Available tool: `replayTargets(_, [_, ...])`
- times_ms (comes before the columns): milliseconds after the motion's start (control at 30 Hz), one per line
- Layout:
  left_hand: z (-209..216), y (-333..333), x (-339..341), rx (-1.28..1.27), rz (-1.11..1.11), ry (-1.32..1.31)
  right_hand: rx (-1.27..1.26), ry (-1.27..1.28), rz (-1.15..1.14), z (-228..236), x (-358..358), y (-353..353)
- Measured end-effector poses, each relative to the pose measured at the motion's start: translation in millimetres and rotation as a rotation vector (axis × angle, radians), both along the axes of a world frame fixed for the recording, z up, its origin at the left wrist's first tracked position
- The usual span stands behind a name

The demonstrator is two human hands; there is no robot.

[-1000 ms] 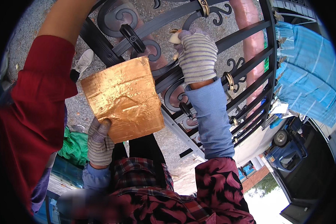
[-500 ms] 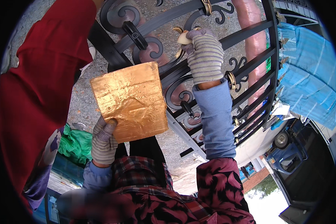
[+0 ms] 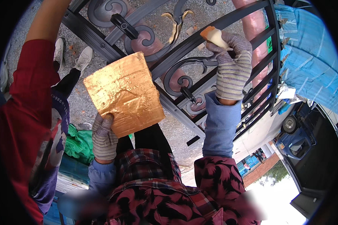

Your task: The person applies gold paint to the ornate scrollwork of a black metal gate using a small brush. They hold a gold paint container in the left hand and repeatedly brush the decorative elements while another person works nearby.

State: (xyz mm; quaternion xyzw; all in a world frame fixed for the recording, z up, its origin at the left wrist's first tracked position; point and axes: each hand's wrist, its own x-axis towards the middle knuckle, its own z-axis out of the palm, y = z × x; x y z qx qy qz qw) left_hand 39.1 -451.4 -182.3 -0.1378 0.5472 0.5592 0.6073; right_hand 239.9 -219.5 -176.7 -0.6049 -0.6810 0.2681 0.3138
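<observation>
My left hand [image 3: 104, 137], in a striped knit glove, grips the lower left edge of a square, gold-coated board [image 3: 127, 92] with a wrinkled, shiny face. My right hand [image 3: 233, 65], gloved alike, pinches a small cream sponge piece [image 3: 216, 36] whose tip is orange-gold. Hand and sponge are above the bars of a black metal gate [image 3: 199, 39], apart from its scrollwork. Left of the sponge, a leaf-shaped scroll ornament [image 3: 174, 28] carries gold colour on its curled tips and stem. A plain black scroll [image 3: 180, 67] lies between the board and my right hand.
At the left stands a person in a red sleeve [image 3: 30, 86], with an arm reaching over the gate's far end; white shoes [image 3: 83, 59] show nearby. A green bag [image 3: 79, 144] lies beside my left forearm. Pink wrapped material [image 3: 253, 26], blue sheeting [image 3: 311, 63] and a blue vehicle [image 3: 294, 144] are at right.
My right hand has moved right, away from the leaf ornament, uncovering its gold tips; the sponge's orange end now shows. The board has shifted slightly left and tilted. The other person's arm has moved left.
</observation>
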Motion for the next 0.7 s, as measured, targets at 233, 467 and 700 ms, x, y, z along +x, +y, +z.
replayTargets(233, [0.5, 9.0, -3.3, 0.106, -0.113, -0.023, -0.317, 0.383, -0.421, 38.1, 31.9, -89.6])
replayTargets(467, [7.9, 20.9, 22.5, 0.155, -0.273, -0.075, -0.208, -0.115, 0.194, 33.7, -24.1, -148.5])
replayTargets(700, [11.7, 12.2, 26.7, 0.239, -0.472, -0.022, -0.206, -0.414, 0.082, 30.7, -26.8, -172.0])
